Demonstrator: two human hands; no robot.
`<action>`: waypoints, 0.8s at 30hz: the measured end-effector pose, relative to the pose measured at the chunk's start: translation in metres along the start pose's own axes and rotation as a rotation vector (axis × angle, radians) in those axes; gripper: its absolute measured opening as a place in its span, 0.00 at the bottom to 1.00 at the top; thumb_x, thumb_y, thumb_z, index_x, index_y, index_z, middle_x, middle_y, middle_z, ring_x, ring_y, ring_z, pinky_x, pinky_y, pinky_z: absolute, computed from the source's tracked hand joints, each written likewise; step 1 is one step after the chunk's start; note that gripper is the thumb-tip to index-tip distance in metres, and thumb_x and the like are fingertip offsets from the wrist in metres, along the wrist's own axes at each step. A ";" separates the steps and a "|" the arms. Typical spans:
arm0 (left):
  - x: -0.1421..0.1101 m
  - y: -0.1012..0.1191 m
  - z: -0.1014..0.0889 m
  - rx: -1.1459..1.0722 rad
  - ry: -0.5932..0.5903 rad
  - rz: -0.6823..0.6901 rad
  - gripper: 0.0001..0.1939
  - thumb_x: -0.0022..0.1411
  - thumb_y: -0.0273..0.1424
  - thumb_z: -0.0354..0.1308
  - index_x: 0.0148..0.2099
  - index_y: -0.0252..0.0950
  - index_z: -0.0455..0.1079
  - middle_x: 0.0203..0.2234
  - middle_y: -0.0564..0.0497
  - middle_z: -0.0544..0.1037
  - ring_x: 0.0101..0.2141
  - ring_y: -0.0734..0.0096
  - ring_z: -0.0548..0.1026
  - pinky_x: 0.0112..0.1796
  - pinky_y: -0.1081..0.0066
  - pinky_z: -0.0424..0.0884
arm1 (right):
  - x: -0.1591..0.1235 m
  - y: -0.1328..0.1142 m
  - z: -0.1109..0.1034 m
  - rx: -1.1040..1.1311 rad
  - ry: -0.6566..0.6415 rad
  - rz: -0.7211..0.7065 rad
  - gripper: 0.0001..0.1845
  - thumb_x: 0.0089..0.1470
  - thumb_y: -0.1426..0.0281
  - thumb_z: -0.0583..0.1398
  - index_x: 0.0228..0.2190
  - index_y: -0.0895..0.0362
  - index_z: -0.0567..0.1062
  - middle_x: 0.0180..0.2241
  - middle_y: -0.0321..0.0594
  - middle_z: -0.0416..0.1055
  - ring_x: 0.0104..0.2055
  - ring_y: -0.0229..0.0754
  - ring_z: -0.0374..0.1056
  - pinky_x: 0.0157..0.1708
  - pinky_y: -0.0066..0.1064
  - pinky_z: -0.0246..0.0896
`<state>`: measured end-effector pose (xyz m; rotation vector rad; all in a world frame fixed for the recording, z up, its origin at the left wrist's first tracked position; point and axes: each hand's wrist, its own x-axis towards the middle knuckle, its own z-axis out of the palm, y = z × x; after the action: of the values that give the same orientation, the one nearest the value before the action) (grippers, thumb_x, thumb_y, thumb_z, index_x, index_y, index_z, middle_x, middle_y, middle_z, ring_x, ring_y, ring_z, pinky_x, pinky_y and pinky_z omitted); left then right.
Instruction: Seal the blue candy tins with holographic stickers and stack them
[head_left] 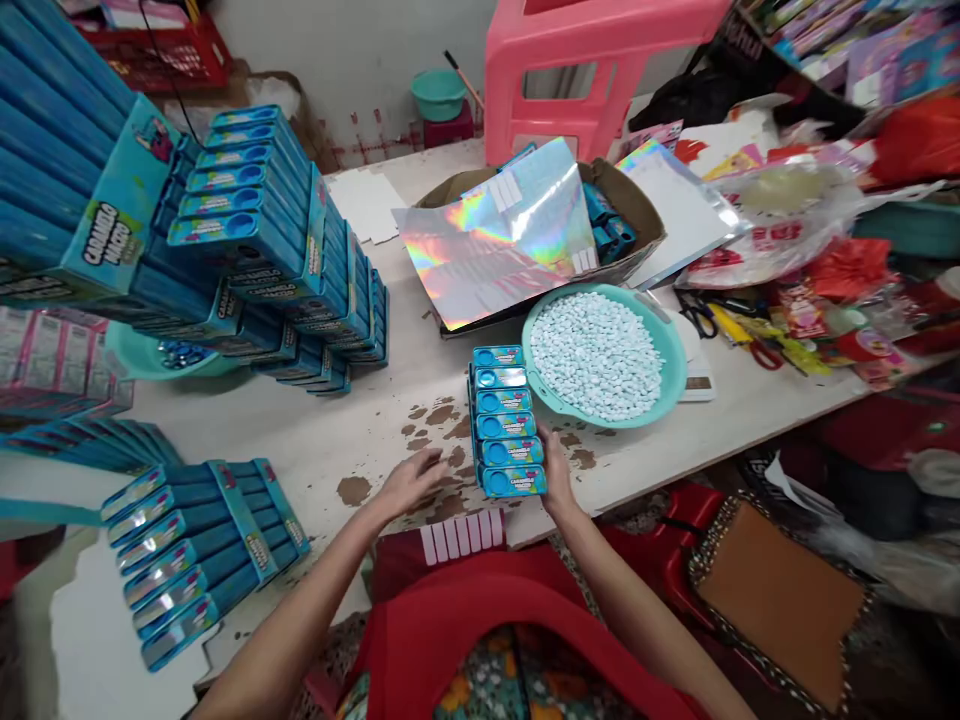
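I am touching Caramelo packs (510, 426), likely light, stiff and best side-held, with my right hand (557, 474), grip unclear; my left hand (408, 484) is hovering, fingers parted.

Head view, forward and down, above table (412, 355)

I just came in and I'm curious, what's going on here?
A person's right hand rests against a row of small blue boxes on the table. The left hand is open, apart from them. A turquoise bowl of small pale pieces stands beside the row, and more blue packs are stacked at the left.
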<state>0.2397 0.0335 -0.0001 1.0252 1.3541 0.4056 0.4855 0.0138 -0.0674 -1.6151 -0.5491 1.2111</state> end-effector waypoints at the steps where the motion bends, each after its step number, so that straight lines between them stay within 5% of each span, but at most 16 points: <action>1: -0.011 -0.008 -0.010 0.076 -0.057 -0.064 0.23 0.46 0.42 0.63 0.45 0.39 0.72 0.47 0.45 0.74 0.49 0.54 0.69 0.50 0.66 0.61 | -0.009 0.010 -0.012 -0.042 0.037 -0.010 0.33 0.49 0.46 0.53 0.45 0.59 0.71 0.44 0.49 0.72 0.46 0.50 0.67 0.43 0.40 0.63; 4: -0.045 -0.035 -0.027 0.305 -0.160 -0.181 0.18 0.39 0.36 0.66 0.37 0.41 0.73 0.37 0.49 0.78 0.42 0.54 0.72 0.43 0.68 0.63 | -0.046 0.034 -0.047 -0.281 0.082 -0.108 0.23 0.50 0.53 0.57 0.39 0.57 0.73 0.39 0.46 0.73 0.42 0.48 0.68 0.43 0.40 0.63; 6: -0.061 -0.052 -0.030 0.484 -0.113 -0.174 0.09 0.46 0.34 0.61 0.33 0.41 0.70 0.29 0.50 0.77 0.37 0.58 0.72 0.39 0.70 0.62 | -0.071 0.041 -0.057 -0.457 -0.084 -0.238 0.15 0.52 0.57 0.57 0.35 0.55 0.74 0.35 0.44 0.74 0.39 0.47 0.69 0.41 0.39 0.63; 9: -0.071 -0.066 -0.031 0.658 -0.036 -0.111 0.07 0.56 0.34 0.51 0.28 0.39 0.66 0.23 0.52 0.72 0.30 0.65 0.70 0.33 0.74 0.59 | -0.092 0.039 -0.041 -0.682 -0.474 -0.504 0.13 0.54 0.63 0.56 0.40 0.53 0.74 0.40 0.45 0.73 0.43 0.48 0.67 0.43 0.40 0.62; 11: -0.071 -0.070 -0.031 0.677 -0.033 -0.088 0.09 0.58 0.35 0.49 0.27 0.39 0.65 0.22 0.52 0.71 0.28 0.67 0.68 0.31 0.75 0.56 | -0.094 0.034 -0.018 -0.861 -0.615 -0.631 0.20 0.53 0.64 0.57 0.49 0.53 0.69 0.48 0.47 0.69 0.50 0.51 0.63 0.49 0.44 0.58; 13: -0.069 -0.072 -0.033 0.685 -0.045 -0.067 0.10 0.58 0.36 0.50 0.27 0.39 0.64 0.21 0.53 0.70 0.28 0.69 0.67 0.30 0.76 0.54 | -0.090 0.029 0.003 -1.051 -0.640 -0.669 0.24 0.53 0.64 0.59 0.52 0.54 0.66 0.51 0.49 0.67 0.53 0.53 0.61 0.52 0.47 0.54; 16: -0.066 -0.079 -0.032 0.782 -0.061 -0.037 0.11 0.60 0.36 0.47 0.29 0.38 0.64 0.21 0.53 0.69 0.26 0.70 0.66 0.27 0.76 0.52 | -0.084 0.026 0.019 -1.258 -0.671 -0.647 0.14 0.53 0.66 0.59 0.42 0.55 0.73 0.41 0.45 0.73 0.48 0.50 0.65 0.50 0.44 0.53; 19: -0.058 -0.089 -0.026 0.885 -0.071 0.004 0.11 0.61 0.35 0.45 0.30 0.38 0.64 0.21 0.53 0.69 0.25 0.71 0.66 0.26 0.75 0.50 | -0.081 0.028 0.014 -1.360 -0.699 -0.621 0.06 0.54 0.67 0.59 0.34 0.56 0.74 0.36 0.42 0.74 0.44 0.46 0.67 0.46 0.37 0.54; 24: -0.040 -0.093 -0.012 0.911 -0.135 0.083 0.12 0.62 0.35 0.46 0.32 0.37 0.67 0.24 0.51 0.72 0.27 0.70 0.68 0.27 0.75 0.50 | -0.079 0.034 -0.006 -1.475 -0.604 -0.555 0.07 0.55 0.67 0.58 0.34 0.55 0.74 0.35 0.41 0.74 0.40 0.46 0.67 0.40 0.35 0.54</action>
<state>0.1909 -0.0419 -0.0486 1.8153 1.3859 -0.2658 0.4534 -0.0655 -0.0628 -1.8758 -2.5048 0.7749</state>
